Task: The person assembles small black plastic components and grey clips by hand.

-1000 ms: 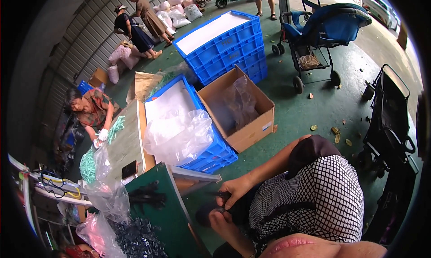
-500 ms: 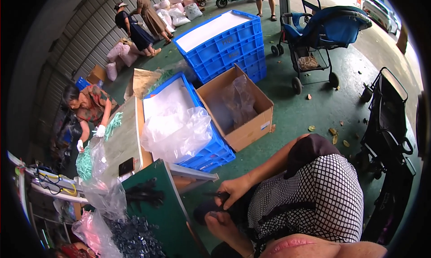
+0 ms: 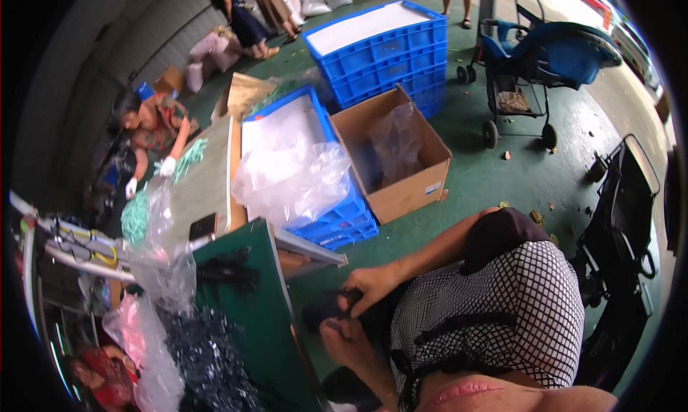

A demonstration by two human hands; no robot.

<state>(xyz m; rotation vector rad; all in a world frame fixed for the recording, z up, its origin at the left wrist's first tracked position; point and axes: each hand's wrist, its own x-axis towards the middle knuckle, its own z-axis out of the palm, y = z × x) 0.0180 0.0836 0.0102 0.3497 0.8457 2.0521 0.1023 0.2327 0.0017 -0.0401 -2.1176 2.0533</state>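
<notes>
My right hand (image 3: 375, 286), the upper one in view, is closed with thumb and fingers pinched on a small dark piece (image 3: 350, 296) whose kind I cannot make out. Just below it my left hand (image 3: 351, 342) has its fingers curled; what they hold, if anything, is too small and dark to tell. Both hands are close together over my lap, beside the edge of a green-topped table (image 3: 276, 333). On that table lie a bunch of black strips (image 3: 228, 270) and a heap of shiny dark pieces (image 3: 208, 354).
Clear plastic bags (image 3: 161, 276) and a phone (image 3: 203, 227) lie on the tables. Beyond stand blue crates (image 3: 383, 60), an open cardboard box (image 3: 412, 190), a stroller (image 3: 545, 60) and a folded black cart (image 3: 616, 247). A co-worker in white gloves (image 3: 154, 136) handles green strips; another person in red (image 3: 107, 376) sits lower left.
The view has tilted, so the crates, box and stroller sit higher and further right. More of the person in red shows. My hands stay together, having shifted only slightly.
</notes>
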